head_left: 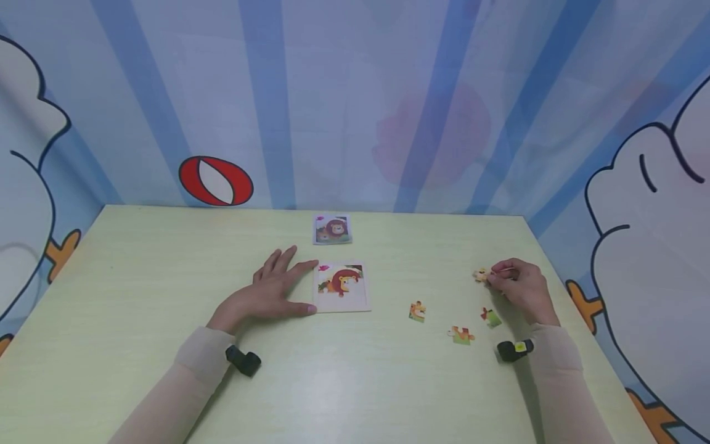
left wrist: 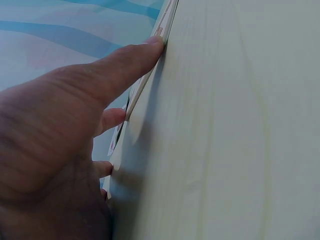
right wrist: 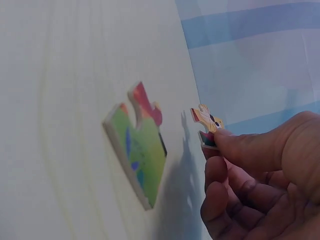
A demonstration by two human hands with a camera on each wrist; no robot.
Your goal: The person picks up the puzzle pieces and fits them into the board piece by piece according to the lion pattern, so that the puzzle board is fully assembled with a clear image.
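Observation:
A square puzzle board (head_left: 357, 299) with a partly assembled lion picture lies mid-table. My left hand (head_left: 270, 293) is spread beside it, thumb and index finger touching its left edge; the left wrist view shows the thumb (left wrist: 135, 57) against the board's side. On the right, my right hand (head_left: 524, 291) pinches a jigsaw piece (right wrist: 210, 121) between thumb and fingers, just above the table. Its picture shows part of a yellow animal face. Below that hand lies a green and red piece (head_left: 490, 317). An orange piece (head_left: 418, 311) and an orange-green piece (head_left: 461, 335) lie further left.
Behind the board lies a square lion picture (head_left: 333, 229), seemingly a small stack. The pale wooden table (head_left: 355, 382) ends at a blue striped curtain (head_left: 344, 123) at the back. Dark wrist cameras (head_left: 244, 361) sit on both forearms.

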